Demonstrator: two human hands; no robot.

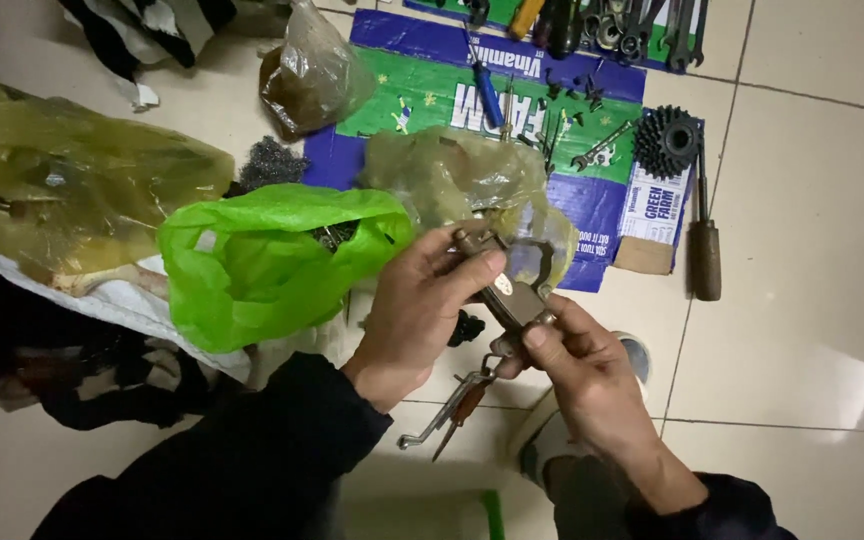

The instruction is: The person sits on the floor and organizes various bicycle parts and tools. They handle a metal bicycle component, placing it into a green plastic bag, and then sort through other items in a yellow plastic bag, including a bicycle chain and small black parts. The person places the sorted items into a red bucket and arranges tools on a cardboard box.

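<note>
Both my hands hold a small brownish metal part, a clamp-like piece with a curved loop at its top. My left hand grips its upper end, thumb pressed on the top. My right hand pinches its lower end between thumb and fingers. The part hovers above the tiled floor, just in front of a crumpled yellowish plastic bag. Below my hands a bent metal tool with a reddish handle lies on the floor.
A green plastic bag lies left of my hands, a large yellowish bag beyond it. A flattened blue-green carton carries a toothed sprocket cluster, a blue screwdriver, small screws and wrenches. A wooden-handled tool rests at right.
</note>
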